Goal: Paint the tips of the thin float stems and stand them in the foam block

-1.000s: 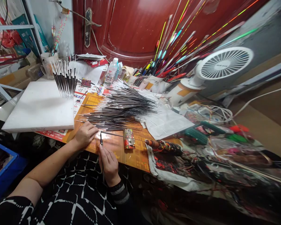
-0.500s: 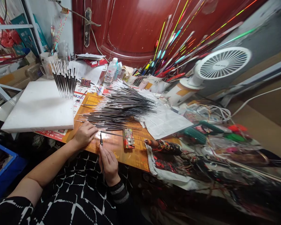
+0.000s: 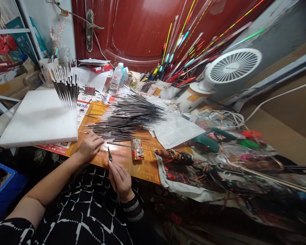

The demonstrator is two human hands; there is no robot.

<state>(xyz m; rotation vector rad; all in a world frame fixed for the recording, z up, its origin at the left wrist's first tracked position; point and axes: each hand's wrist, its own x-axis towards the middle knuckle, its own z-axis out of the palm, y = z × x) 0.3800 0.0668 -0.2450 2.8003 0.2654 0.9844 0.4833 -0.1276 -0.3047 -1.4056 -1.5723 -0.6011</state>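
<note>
My left hand (image 3: 91,147) is closed at the table's front edge, its fingertips around the pale end of a slender dark fishing float (image 3: 122,145). The float lies nearly level, its thin far end reaching a red-and-black rotary tool (image 3: 177,156). In my right hand (image 3: 121,180) a fine brush (image 3: 110,156) is pinched like a pen, dark tip upward, slightly below the float and apart from it. Beyond my hands lies a large heap of similar dark floats (image 3: 132,112) with white ends. A small paint-stained block (image 3: 137,149) sits beside the float's middle.
A white foam block (image 3: 40,119) at left holds several upright dark floats (image 3: 66,90). Behind stand a plastic bottle (image 3: 116,78), colourful floats (image 3: 178,47) and a white fan (image 3: 232,66). Cables and a green-handled tool (image 3: 211,139) clutter the right. A blue bin (image 3: 5,190) stands lower left.
The brush has dropped away from the float near its pale end, and my right hand has tilted slightly. My left hand keeps its place on the float. The whole view has shifted a little.
</note>
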